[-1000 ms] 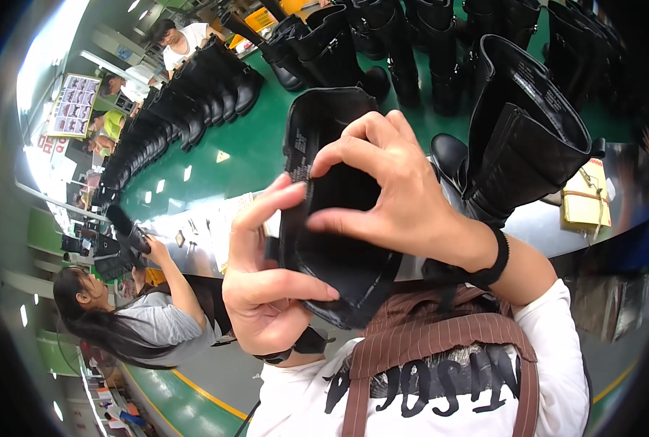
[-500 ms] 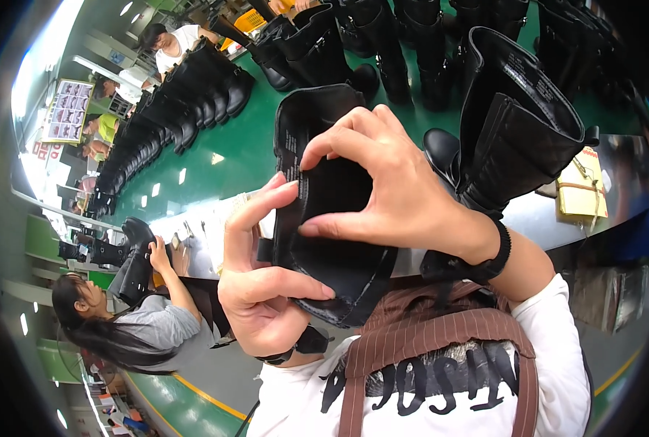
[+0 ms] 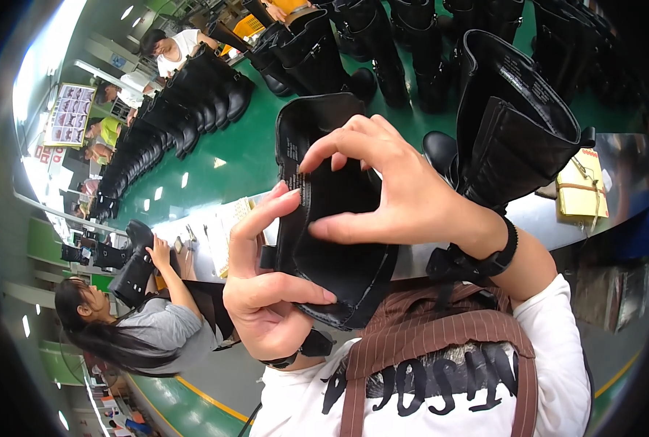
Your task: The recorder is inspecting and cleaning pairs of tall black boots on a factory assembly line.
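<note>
A black tall boot (image 3: 324,109) is tilted with its wide shaft opening toward me, its dark lining and faint printed marks showing. My left hand (image 3: 266,291) grips the shaft's near left side, thumb over the rim and fingers along the edge. Inside the opening, my right hand (image 3: 404,189) is curved with index finger and thumb apart, their tips at the lining near the printed marks. The lower part of this boot is hidden. Just right of my right hand stands another black boot (image 3: 510,146), upright with its top open.
Several black boots (image 3: 419,51) stand on the green table (image 3: 215,160), with a long row (image 3: 171,116) at far left. Yellow tags (image 3: 583,186) lie on the metal worktop (image 3: 536,226) at right. A co-worker (image 3: 142,320) at left handles a boot (image 3: 134,273).
My right hand has shifted slightly right and down, and its thumb moved a little along the lining. My left hand still grips the boot.
</note>
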`<state>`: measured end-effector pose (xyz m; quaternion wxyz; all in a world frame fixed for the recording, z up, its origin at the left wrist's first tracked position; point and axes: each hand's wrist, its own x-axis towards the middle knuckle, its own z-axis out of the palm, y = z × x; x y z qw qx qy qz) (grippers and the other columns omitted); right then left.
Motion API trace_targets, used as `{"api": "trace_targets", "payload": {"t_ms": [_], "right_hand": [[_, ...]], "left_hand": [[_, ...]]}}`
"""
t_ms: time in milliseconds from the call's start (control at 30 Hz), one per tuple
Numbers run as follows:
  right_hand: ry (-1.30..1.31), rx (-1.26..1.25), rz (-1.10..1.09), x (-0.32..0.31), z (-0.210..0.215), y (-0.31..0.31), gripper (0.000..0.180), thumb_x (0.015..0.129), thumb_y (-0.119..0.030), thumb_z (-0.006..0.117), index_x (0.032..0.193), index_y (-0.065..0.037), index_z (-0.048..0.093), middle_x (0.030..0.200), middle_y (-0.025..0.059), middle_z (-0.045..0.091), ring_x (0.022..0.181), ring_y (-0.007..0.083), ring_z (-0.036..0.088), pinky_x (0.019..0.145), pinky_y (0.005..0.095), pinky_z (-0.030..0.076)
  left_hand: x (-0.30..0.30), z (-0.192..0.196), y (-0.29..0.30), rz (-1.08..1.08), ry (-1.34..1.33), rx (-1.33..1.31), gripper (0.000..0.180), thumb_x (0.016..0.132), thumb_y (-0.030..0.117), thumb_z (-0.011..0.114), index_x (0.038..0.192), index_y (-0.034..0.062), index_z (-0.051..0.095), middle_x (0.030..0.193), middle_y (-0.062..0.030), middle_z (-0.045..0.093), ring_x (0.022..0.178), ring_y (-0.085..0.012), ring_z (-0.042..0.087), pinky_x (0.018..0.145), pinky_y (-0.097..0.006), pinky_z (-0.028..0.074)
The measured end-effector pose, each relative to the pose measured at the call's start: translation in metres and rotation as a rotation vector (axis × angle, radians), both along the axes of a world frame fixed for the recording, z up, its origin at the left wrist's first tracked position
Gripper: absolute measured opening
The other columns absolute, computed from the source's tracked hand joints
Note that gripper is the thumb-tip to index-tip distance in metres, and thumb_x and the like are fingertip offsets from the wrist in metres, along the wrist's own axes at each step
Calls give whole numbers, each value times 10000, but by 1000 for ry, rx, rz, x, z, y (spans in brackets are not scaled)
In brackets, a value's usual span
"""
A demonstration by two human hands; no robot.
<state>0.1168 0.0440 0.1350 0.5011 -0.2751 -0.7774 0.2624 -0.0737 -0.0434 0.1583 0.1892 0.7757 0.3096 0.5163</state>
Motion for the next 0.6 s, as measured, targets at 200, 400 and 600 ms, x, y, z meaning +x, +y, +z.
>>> {"api": "trace_targets", "payload": {"t_ms": [200, 400, 600], "right_hand": [[1, -14, -2, -2, 0, 0, 428, 625, -287, 786, 1011, -173, 638, 891, 45, 537, 903, 253, 493, 801, 369, 449], [46, -68, 58, 0, -1, 0, 402, 623, -185, 745, 1011, -170, 639, 884, 49, 550, 889, 251, 499, 791, 377, 449], [197, 52, 94, -15, -9, 5, 406, 626, -82, 660, 1029, -106, 627, 942, 74, 582, 909, 251, 527, 856, 371, 401]], "left_hand": [[6, 4, 1, 27, 1, 1, 342, 394, 21, 483, 634, 98, 714, 1303, -287, 498, 1306, -469, 402, 1112, -519, 231], [13, 5, -1, 85, -16, 3, 120, 511, -14, 560, 547, 80, 627, 1285, -317, 503, 1296, -449, 430, 1101, -494, 292], [21, 19, -15, 253, 0, -123, 192, 451, 40, 511, 583, 70, 647, 1303, -278, 493, 1292, -463, 415, 1104, -544, 242]]}}
